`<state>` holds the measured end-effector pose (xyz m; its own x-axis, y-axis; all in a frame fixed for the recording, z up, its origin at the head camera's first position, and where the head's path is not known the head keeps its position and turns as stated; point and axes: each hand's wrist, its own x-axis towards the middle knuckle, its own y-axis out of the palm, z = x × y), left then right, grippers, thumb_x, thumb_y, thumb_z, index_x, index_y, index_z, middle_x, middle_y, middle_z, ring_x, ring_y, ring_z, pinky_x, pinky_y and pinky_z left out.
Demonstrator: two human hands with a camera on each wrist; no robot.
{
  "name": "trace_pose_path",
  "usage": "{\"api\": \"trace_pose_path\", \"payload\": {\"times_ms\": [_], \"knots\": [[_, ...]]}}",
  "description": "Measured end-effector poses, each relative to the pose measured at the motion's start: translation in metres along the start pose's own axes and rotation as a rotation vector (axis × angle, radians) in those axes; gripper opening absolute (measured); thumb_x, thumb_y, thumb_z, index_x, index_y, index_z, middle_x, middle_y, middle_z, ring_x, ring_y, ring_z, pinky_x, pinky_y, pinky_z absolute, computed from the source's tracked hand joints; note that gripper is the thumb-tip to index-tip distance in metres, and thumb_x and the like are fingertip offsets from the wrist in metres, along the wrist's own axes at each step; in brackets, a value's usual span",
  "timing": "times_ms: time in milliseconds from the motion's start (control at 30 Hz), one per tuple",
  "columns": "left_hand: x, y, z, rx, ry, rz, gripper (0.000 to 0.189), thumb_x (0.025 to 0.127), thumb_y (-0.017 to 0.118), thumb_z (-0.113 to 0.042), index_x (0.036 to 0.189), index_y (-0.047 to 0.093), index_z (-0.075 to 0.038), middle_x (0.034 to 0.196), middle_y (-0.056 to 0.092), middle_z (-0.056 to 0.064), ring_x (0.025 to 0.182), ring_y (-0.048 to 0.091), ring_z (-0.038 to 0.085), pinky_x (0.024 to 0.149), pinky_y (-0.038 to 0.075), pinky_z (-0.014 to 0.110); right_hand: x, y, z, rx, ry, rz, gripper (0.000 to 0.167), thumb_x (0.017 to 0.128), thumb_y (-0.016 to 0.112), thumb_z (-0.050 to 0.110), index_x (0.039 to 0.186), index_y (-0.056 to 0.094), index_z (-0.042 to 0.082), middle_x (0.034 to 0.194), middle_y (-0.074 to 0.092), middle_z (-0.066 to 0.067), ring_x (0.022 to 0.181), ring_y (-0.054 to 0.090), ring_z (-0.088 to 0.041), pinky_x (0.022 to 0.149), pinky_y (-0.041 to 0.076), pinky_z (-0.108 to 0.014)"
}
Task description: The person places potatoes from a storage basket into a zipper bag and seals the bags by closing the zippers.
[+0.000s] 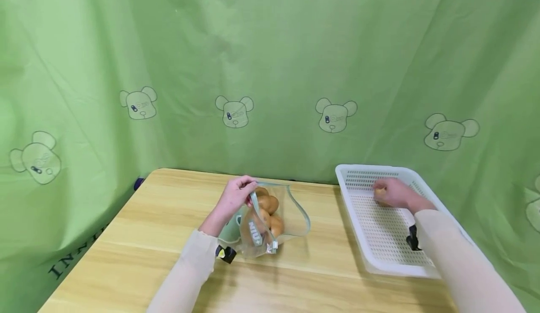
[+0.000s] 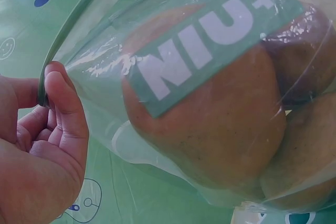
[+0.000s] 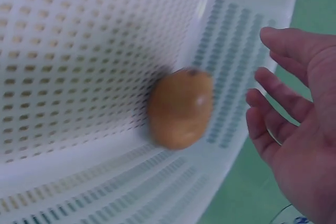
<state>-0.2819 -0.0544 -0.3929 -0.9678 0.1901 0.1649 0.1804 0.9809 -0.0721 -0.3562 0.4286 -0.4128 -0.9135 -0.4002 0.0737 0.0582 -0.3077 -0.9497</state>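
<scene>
My left hand [image 1: 237, 192] pinches the green-edged rim of a clear zip bag [image 1: 293, 210] between thumb and fingers. The bag stands open on the table and bears a green "NIU+" label [image 2: 210, 40]. Inside it are several smooth orange-brown, pear-like fruits [image 2: 210, 129]. Over at the right, my right hand [image 1: 394, 193] reaches into a white perforated basket [image 1: 363, 242]. One more orange-brown fruit [image 3: 181, 108] lies in the basket's corner. In the right wrist view the right hand [image 3: 304, 114] has loosely bent, parted fingers, with a gap between them and that fruit.
Both the bag and the basket are on a light wooden table [image 1: 168, 219]. A green curtain [image 1: 278, 149] with bear heads hangs behind the table. A black wrist-camera mount [image 1: 227, 254] sits close to the bag's lower left.
</scene>
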Motion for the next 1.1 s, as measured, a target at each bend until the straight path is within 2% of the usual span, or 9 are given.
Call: {"api": "trace_pose_path", "payload": {"times_ms": [100, 233, 400, 500, 567, 800, 967, 1100], "knots": [[-0.001, 0.0, 0.0, 0.005, 0.002, -0.003, 0.02, 0.095, 0.053, -0.006, 0.107, 0.063, 0.006, 0.069, 0.054, 0.004, 0.05, 0.049, 0.01, 0.046, 0.046, 0.019, -0.004, 0.005, -0.014, 0.018, 0.009, -0.019, 0.03, 0.077, 0.071, 0.011, 0.103, 0.066, -0.002, 0.101, 0.064, -0.022, 0.093, 0.058, -0.042, 0.081, 0.046, -0.058], [-0.001, -0.001, 0.0, 0.011, 0.001, -0.002, 0.02, 0.095, 0.053, -0.007, 0.108, 0.063, 0.006, 0.069, 0.053, 0.004, 0.05, 0.048, 0.01, 0.046, 0.046, 0.019, -0.011, 0.012, -0.03, 0.013, 0.026, -0.061, 0.046, 0.072, 0.078, 0.012, 0.112, 0.062, -0.005, 0.11, 0.06, -0.027, 0.099, 0.053, -0.045, 0.085, 0.042, -0.061], [-0.001, -0.002, 0.0, 0.006, 0.002, 0.001, 0.022, 0.096, 0.053, -0.007, 0.109, 0.062, 0.008, 0.071, 0.053, 0.004, 0.051, 0.048, 0.011, 0.046, 0.046, 0.019, -0.016, 0.018, -0.041, 0.016, 0.058, -0.08, 0.067, 0.067, 0.082, 0.015, 0.124, 0.053, -0.006, 0.125, 0.043, -0.037, 0.109, 0.04, -0.054, 0.089, 0.032, -0.07], [-0.001, -0.004, -0.001, 0.005, 0.0, 0.017, 0.023, 0.096, 0.052, -0.006, 0.11, 0.06, 0.009, 0.072, 0.052, 0.004, 0.052, 0.048, 0.012, 0.047, 0.046, 0.02, -0.016, 0.022, -0.046, 0.024, 0.072, -0.069, 0.073, 0.067, 0.082, 0.014, 0.128, 0.047, -0.008, 0.127, 0.037, -0.039, 0.112, 0.036, -0.057, 0.09, 0.028, -0.073], [-0.002, -0.005, -0.003, 0.007, -0.01, 0.032, 0.023, 0.096, 0.051, -0.005, 0.111, 0.059, 0.011, 0.072, 0.052, 0.004, 0.053, 0.048, 0.013, 0.047, 0.046, 0.021, -0.016, 0.025, -0.049, 0.023, 0.085, -0.062, 0.076, 0.068, 0.081, 0.015, 0.13, 0.045, -0.009, 0.127, 0.037, -0.04, 0.111, 0.037, -0.057, 0.09, 0.029, -0.072], [-0.015, 0.0, -0.029, 0.025, -0.009, 0.042, 0.022, 0.096, 0.049, -0.002, 0.109, 0.058, 0.014, 0.071, 0.052, 0.005, 0.053, 0.047, 0.012, 0.049, 0.046, 0.02, -0.02, 0.034, -0.058, 0.006, 0.129, -0.045, 0.08, 0.069, 0.08, 0.014, 0.132, 0.039, -0.013, 0.126, 0.036, -0.041, 0.109, 0.038, -0.057, 0.089, 0.032, -0.071], [-0.015, 0.001, -0.031, 0.03, -0.006, 0.041, 0.022, 0.096, 0.049, -0.002, 0.109, 0.059, 0.013, 0.071, 0.053, 0.005, 0.052, 0.048, 0.011, 0.049, 0.045, 0.02, -0.021, 0.033, -0.058, 0.031, 0.13, -0.055, 0.079, 0.07, 0.081, 0.013, 0.132, 0.04, -0.013, 0.124, 0.039, -0.041, 0.108, 0.041, -0.056, 0.089, 0.033, -0.069], [-0.014, 0.002, -0.03, 0.041, 0.001, 0.047, 0.022, 0.096, 0.05, -0.002, 0.109, 0.059, 0.013, 0.071, 0.055, 0.005, 0.052, 0.049, 0.012, 0.049, 0.046, 0.021, -0.02, 0.032, -0.058, 0.059, 0.164, -0.045, 0.08, 0.071, 0.08, 0.016, 0.134, 0.038, -0.012, 0.122, 0.038, -0.041, 0.107, 0.04, -0.055, 0.09, 0.032, -0.069]]}}
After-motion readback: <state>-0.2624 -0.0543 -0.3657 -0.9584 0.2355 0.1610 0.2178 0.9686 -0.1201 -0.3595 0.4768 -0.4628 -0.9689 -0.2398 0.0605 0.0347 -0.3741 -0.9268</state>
